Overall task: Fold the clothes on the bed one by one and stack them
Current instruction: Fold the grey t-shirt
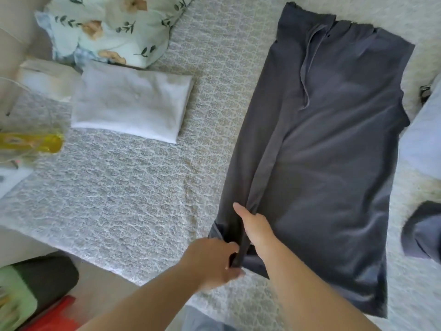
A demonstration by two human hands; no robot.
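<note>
A dark grey garment (pixel 329 149) lies spread flat on the bed (pixel 124 192), its left edge folded inward in a long strip. My left hand (pixel 214 261) pinches the near left corner of that garment at the bed's front edge. My right hand (pixel 255 225) lies on the folded strip just above it, thumb out, its fingers tucked under the fold and hidden. A folded white garment (pixel 128 108) lies on the bed to the far left.
A floral pillow (pixel 114 29) sits at the back left. A light blue cloth (pixel 422 134) and a dark grey cloth (pixel 422 232) lie at the right edge. A yellow object (pixel 31 142) and green and red items (pixel 26 297) sit left of the bed.
</note>
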